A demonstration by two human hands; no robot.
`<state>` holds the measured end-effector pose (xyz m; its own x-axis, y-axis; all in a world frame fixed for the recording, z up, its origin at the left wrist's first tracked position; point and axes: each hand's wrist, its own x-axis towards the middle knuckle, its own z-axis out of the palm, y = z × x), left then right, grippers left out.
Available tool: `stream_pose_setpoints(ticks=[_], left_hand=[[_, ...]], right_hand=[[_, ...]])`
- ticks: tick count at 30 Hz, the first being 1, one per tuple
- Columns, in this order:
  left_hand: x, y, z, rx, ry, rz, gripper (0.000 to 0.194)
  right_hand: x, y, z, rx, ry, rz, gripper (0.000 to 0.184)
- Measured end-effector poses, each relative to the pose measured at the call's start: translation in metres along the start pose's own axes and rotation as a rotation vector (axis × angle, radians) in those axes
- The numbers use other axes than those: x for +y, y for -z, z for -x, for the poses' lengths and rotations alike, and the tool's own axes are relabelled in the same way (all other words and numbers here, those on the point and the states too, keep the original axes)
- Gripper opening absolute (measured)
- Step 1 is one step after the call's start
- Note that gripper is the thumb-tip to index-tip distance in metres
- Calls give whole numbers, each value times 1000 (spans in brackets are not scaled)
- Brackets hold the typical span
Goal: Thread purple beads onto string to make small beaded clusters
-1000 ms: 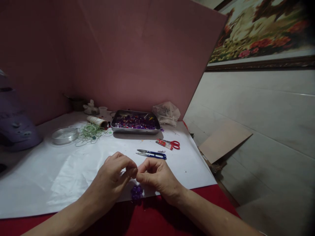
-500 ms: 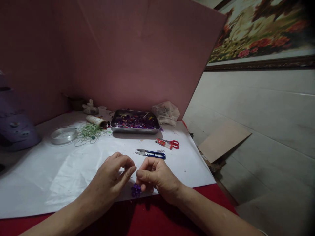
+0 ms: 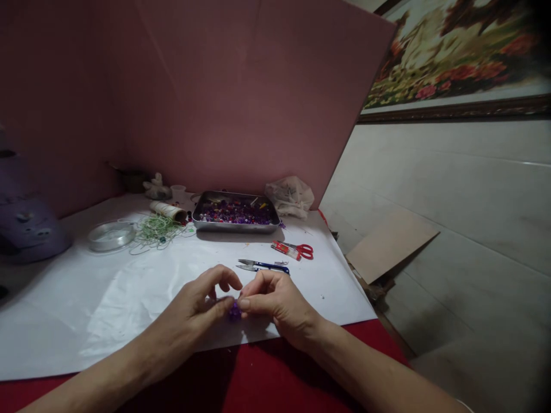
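Observation:
A small cluster of purple beads (image 3: 235, 311) shows between my two hands, just above the front of the white sheet. My right hand (image 3: 273, 301) pinches it from the right between thumb and fingers. From the left, the thumb of my left hand (image 3: 202, 301) presses against the beads, its index finger arched above; the other fingers curl behind, partly hidden. Any thread between the fingertips is too fine to make out. Just beyond my hands lie blue-handled thread snips (image 3: 262, 266), partly covered by the right hand.
Behind stands a metal tray (image 3: 236, 228) of mixed beads, beside a clear plastic bag (image 3: 290, 197). Red-handled scissors (image 3: 305, 250) and a red lighter (image 3: 285, 250) lie right. Leftward are tangled green thread (image 3: 157, 231), a cardboard tube (image 3: 167, 211) and a clear spool (image 3: 111, 236).
The purple bead cluster has risen from below my right fingers to between both hands. My left thumb has come against it, and the left index finger has lifted away from the thumb.

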<state>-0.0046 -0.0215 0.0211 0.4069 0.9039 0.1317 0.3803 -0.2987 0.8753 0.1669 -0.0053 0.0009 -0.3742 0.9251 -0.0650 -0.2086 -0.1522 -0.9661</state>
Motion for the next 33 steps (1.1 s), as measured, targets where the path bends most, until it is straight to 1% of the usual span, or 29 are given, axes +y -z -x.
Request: stream_pose_setpoints(ticks=[2, 3, 4, 7, 9, 10, 11, 13, 17, 22, 26, 29, 33], left_hand=[[-2, -2, -3, -60, 25, 91, 14], [-3, -3, -4, -82, 16, 128, 15], [-4, -5, -5, -77, 9, 150, 15], [-8, -9, -6, -59, 0, 195, 22], [-12, -10, -8, -69, 12, 284, 26], [-13, -10, -9, -63, 25, 332, 26], [-15, -11, -10, -48, 40, 374, 25], [-17, -11, -12, -32, 78, 421, 21], [-19, -12, -15, -30, 163, 424, 17], [-15, -10, -13, 69, 142, 282, 16], [-17, -6, -10, 116, 183, 274, 15], [-20, -4, -11, 120, 218, 391, 12], [-19, 0, -13, 121, 295, 696, 8]], right_hand=[[2, -1, 0, 22, 76, 70, 15], [3, -2, 1, 42, 135, 126, 14], [4, -2, 1, 64, 214, 206, 14], [7, -1, 1, 117, 555, 539, 14], [7, 1, 2, 107, 771, 727, 15], [7, 1, 3, 92, 853, 785, 16], [8, 2, 3, 73, 914, 825, 16], [8, 2, 4, 38, 984, 869, 16], [10, 2, 5, 28, 987, 862, 15], [11, 1, 6, 35, 963, 835, 15], [11, 0, 6, 56, 898, 813, 16], [11, -1, 5, 105, 821, 748, 17], [11, -2, 2, 161, 654, 636, 17]])
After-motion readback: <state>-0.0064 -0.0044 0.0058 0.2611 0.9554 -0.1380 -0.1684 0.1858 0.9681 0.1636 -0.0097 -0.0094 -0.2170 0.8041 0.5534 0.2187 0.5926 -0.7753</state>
